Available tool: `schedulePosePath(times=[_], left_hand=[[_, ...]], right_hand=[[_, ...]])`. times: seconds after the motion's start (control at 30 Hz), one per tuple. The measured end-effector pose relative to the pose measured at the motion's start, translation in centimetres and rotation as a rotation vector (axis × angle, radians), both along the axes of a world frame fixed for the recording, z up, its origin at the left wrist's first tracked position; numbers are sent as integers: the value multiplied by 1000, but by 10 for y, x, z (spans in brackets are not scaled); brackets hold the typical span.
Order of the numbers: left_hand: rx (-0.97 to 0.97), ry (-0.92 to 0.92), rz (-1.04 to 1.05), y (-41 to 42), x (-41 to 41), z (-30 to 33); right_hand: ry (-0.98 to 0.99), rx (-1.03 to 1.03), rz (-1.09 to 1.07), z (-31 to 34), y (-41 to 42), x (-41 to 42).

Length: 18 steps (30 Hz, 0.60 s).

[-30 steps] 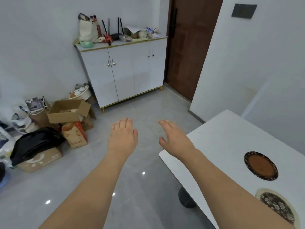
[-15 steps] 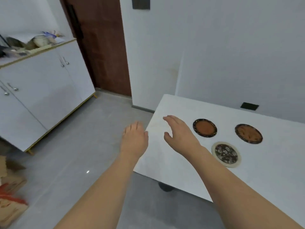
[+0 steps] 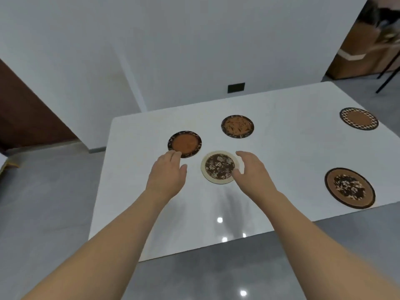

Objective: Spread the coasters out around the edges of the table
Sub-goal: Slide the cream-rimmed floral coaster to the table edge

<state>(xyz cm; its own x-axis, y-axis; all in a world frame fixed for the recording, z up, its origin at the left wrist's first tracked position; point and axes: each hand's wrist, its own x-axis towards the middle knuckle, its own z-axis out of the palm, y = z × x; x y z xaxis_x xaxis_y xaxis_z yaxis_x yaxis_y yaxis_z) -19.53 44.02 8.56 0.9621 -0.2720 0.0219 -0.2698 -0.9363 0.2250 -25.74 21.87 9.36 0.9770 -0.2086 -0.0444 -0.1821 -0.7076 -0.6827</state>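
Several round coasters lie on a white table (image 3: 281,152). An orange coaster with a dark rim (image 3: 184,144), a cream-rimmed floral coaster (image 3: 219,166) and a tan leaf-patterned coaster (image 3: 237,126) sit close together near the table's middle left. A checker-rimmed coaster (image 3: 358,118) lies at the far right edge, and a large brown floral coaster (image 3: 349,188) at the near right edge. My left hand (image 3: 167,176) hovers with fingertips at the orange coaster's near rim. My right hand (image 3: 252,172) is open, thumb touching the floral coaster's right edge. Neither hand holds anything.
A white wall with a dark socket plate (image 3: 236,87) runs behind the table. A brown door (image 3: 26,118) is at the left, wooden furniture (image 3: 363,44) at the top right. Grey tiled floor (image 3: 43,202) surrounds the table's left and near sides.
The view has swung right from the cabinet and floor to the table. Both hands have moved over the tabletop and now reach the clustered coasters.
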Motion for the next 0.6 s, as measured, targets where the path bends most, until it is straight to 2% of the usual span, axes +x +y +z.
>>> schedulePosePath(times=[0.2, 0.3, 0.43, 0.5, 0.6], left_hand=[[-102, 212, 91, -64, 58, -109], [-66, 118, 187, -89, 78, -152], [-4, -91, 275, -101, 79, -206], [-63, -165, 269, -99, 80, -220], [-147, -167, 249, -97, 82, -221]], right_hand=[[37, 80, -39, -114, -25, 61], [-11, 57, -97, -162, -39, 87], [-121, -182, -187, -215, -44, 109], [-194, -215, -245, -227, -40, 111], [-233, -167, -279, -228, -40, 110]])
